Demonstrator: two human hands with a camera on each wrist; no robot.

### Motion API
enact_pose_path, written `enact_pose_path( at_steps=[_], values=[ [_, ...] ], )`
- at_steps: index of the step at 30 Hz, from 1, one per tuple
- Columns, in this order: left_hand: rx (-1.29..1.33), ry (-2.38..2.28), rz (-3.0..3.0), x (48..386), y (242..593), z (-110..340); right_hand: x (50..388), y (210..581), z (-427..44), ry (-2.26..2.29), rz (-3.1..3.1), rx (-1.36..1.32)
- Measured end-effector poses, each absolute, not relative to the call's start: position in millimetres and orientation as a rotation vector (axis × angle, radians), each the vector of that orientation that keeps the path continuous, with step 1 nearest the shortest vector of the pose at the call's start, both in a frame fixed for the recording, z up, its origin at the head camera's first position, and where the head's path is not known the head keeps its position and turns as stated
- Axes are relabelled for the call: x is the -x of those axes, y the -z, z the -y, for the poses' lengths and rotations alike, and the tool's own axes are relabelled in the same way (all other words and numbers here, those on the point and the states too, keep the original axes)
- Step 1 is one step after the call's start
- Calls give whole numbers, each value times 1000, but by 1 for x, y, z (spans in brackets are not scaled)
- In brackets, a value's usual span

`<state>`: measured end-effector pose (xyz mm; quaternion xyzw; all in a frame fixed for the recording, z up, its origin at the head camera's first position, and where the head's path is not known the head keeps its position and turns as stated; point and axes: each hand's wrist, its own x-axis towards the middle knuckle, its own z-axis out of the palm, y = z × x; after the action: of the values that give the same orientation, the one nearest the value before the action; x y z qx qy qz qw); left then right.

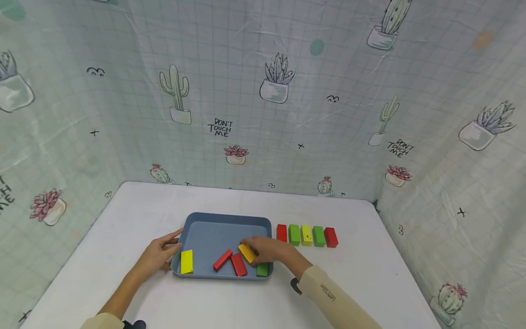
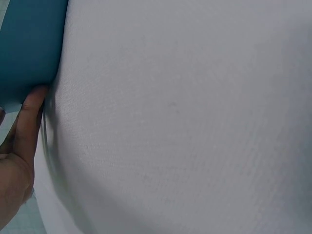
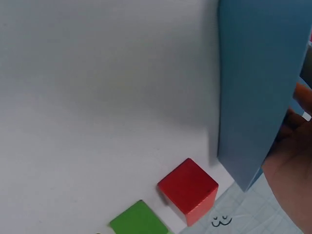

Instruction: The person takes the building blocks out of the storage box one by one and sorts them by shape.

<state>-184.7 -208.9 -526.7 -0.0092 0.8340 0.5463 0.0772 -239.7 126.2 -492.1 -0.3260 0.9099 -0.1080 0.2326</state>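
Observation:
A shallow blue-grey tray (image 1: 223,277) lies on the table with several blocks in it. My left hand (image 1: 154,257) is at the tray's left side, its fingers fairly straight and touching the outer wall. Reaching over the tray's right rim, my right hand (image 1: 265,249) pinches a yellow block (image 1: 246,252), which looks tilted. Just left of that are two red blocks, one slanted (image 1: 223,260) and one flatter (image 1: 239,265). A green block (image 1: 262,269) sits in the near right corner, partly under the right hand. Another yellow block (image 1: 186,262) lies at the tray's left end.
Right of the tray, several blocks stand in a row on the white table (image 1: 361,274): a red block (image 1: 281,232), a green block (image 1: 294,234), a yellow block (image 1: 306,235), a second green block (image 1: 318,236) and a red one at the end. A cactus-print curtain (image 1: 246,114) surrounds the table.

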Motion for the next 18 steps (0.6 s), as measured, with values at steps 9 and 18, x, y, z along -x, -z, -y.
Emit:
enact_pose_path(
  at_steps=[9, 18],
  values=[
    [25, -1640, -2493, 187, 529, 210, 241, 498, -132, 394, -2598, 888],
    [21, -1632, -2508, 186, 528, 210, 235, 490, -148, 558, -2675, 962]
  ],
)
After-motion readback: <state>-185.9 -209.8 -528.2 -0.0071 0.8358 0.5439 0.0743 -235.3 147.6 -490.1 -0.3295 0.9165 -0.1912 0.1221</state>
